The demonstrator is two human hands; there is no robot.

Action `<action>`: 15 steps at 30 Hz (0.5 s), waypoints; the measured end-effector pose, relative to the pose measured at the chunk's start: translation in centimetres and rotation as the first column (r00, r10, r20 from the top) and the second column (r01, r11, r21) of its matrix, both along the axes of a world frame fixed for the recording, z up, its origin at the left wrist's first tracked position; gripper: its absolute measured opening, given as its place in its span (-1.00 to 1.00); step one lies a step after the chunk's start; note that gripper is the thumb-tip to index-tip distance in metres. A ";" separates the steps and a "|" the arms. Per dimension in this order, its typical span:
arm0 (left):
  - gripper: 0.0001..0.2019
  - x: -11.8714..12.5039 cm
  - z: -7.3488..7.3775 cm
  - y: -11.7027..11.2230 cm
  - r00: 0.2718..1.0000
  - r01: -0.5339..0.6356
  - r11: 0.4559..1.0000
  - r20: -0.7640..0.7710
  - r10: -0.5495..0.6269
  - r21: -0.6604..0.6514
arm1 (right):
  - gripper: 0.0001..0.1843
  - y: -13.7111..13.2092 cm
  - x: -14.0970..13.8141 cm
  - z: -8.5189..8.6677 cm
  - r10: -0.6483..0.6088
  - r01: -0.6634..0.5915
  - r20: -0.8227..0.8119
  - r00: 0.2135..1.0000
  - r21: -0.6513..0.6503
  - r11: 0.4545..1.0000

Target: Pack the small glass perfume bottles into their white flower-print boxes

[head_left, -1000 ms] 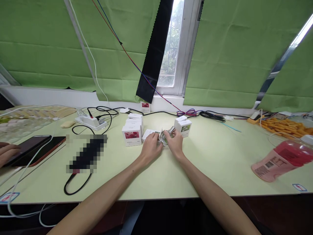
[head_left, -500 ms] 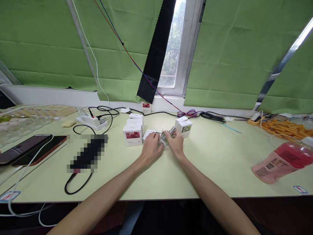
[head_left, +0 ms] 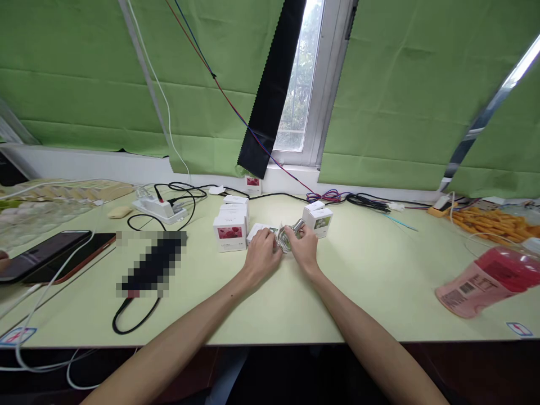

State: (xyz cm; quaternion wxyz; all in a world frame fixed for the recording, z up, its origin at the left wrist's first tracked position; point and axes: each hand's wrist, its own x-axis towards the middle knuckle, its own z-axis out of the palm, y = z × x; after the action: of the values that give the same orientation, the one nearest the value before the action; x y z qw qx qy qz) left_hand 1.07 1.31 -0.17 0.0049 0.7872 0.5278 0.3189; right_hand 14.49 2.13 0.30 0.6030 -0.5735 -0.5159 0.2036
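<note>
My left hand (head_left: 260, 256) and my right hand (head_left: 304, 249) meet at the middle of the pale green table (head_left: 363, 281), fingers closed together on a small shiny silver item (head_left: 286, 237) that is crinkled like foil or clear wrap. A flat white box (head_left: 256, 231) lies just behind my left hand. A white box with a red flower picture (head_left: 229, 233) stands to the left, with more white boxes (head_left: 234, 206) stacked behind it. A white box with a green picture (head_left: 318, 219) stands just beyond my right hand.
Two phones (head_left: 50, 261) with cables lie at the left; another person's fingertip shows at the left edge. A power strip (head_left: 158, 209) and black cables sit at the back. A pink bottle (head_left: 485, 281) lies at the right, orange snacks (head_left: 491, 222) behind it.
My hands have stayed on the silver item with only slight finger movement. The other person's hand at the left edge has pulled back off the phone.
</note>
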 end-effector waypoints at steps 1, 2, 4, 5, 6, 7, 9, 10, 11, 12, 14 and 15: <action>-0.79 0.0 0.0 0.0 1.000 0.001 1.000 0.006 -0.001 -0.004 | -0.60 0.0 0.0 0.0 0.000 0.000 0.002 1.000 0.000 1.000; -0.79 0.0 0.0 0.0 1.000 0.003 1.000 0.013 -0.003 -0.008 | -0.60 0.0 0.0 0.0 0.001 -0.001 0.003 1.000 0.000 1.000; -0.78 0.0 0.0 0.0 0.999 0.009 1.000 0.032 -0.008 -0.017 | -0.60 0.0 0.0 0.0 0.004 -0.004 0.003 1.000 0.001 1.000; -0.78 0.0 0.0 0.0 0.999 0.013 1.000 0.042 -0.013 -0.020 | -0.60 0.0 0.0 0.0 0.008 -0.008 0.000 1.000 0.002 1.000; -0.78 0.0 0.0 0.0 0.998 0.018 1.000 0.053 -0.017 -0.024 | -0.60 0.0 0.0 0.0 0.012 -0.012 -0.003 1.000 0.004 1.000; -0.78 0.0 0.0 0.0 0.998 0.024 0.999 0.064 -0.022 -0.027 | -0.60 0.0 0.0 0.0 0.014 -0.014 -0.006 1.000 0.006 1.000; -0.79 -0.1 -0.1 0.1 0.996 0.035 0.999 0.084 -0.032 -0.032 | -0.60 0.0 0.0 0.1 0.013 -0.013 -0.006 1.000 0.009 1.000; -0.79 -0.1 -0.1 0.1 0.995 0.039 0.999 0.092 -0.036 -0.033 | -0.60 0.0 0.0 0.1 0.012 -0.012 -0.005 1.000 0.009 1.000; -0.79 -0.1 -0.1 0.1 0.994 0.043 0.998 0.098 -0.040 -0.034 | -0.60 0.0 0.0 0.1 0.011 -0.011 -0.004 1.000 0.009 1.000; -0.79 -0.1 -0.1 0.1 0.994 0.046 0.998 0.103 -0.042 -0.034 | -0.61 0.0 0.0 0.1 0.012 -0.012 -0.005 1.000 0.008 1.000; -0.80 -0.1 -0.1 0.1 0.993 0.052 0.998 0.111 -0.047 -0.038 | -0.60 -0.1 0.1 0.2 0.016 -0.016 -0.005 1.000 0.007 1.000; -0.80 -0.1 -0.1 0.1 0.992 0.054 0.998 0.114 -0.049 -0.041 | -0.60 -0.1 0.1 0.2 0.017 -0.017 -0.003 1.000 0.006 1.000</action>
State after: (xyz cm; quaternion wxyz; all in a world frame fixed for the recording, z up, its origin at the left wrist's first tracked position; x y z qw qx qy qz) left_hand 1.01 1.43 -0.31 0.0603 0.7812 0.5130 0.3507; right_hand 14.56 2.06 0.48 0.6036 -0.5670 -0.5204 0.2081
